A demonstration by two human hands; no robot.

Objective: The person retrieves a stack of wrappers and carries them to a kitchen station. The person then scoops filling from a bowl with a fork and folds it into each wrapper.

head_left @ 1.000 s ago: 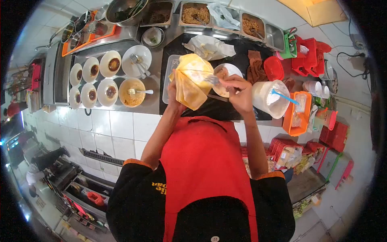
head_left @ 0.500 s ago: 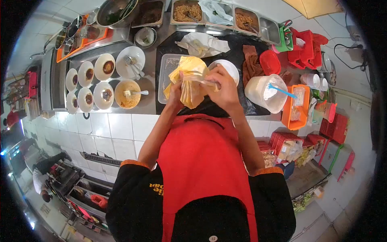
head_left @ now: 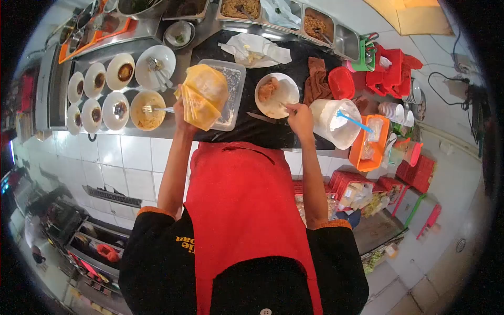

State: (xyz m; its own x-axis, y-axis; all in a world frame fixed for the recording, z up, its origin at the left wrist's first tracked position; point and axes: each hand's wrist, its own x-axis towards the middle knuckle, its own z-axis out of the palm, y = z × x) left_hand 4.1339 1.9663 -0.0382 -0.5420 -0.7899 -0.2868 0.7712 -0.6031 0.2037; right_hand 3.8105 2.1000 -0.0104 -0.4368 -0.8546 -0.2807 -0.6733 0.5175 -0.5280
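Observation:
My left hand (head_left: 182,111) grips a fanned stack of thin yellow wonton wrappers (head_left: 203,100) over a clear plastic tub (head_left: 238,97) dusted with white powder. At the right, my right hand (head_left: 300,122) pinches a thin pale utensil (head_left: 284,105); its tip reaches into a white bowl (head_left: 295,90), and its exact kind is too small to tell. Pinkish minced filling (head_left: 268,89) lies against the bowl's left side. A knife (head_left: 261,117) rests on the black work surface just below that bowl.
A tub of white powder (head_left: 326,118) with a blue-handled scoop (head_left: 354,121) stands right of my right hand. Crumpled white paper (head_left: 254,51) and a brown cloth (head_left: 316,79) lie behind. Several sauce bowls (head_left: 115,110) and a bowl with a fork (head_left: 147,118) are left.
The wrapper stack has moved left and away from my right hand. My right hand has moved right and down to the white bowl, whose filling now shows. The view has shifted slightly.

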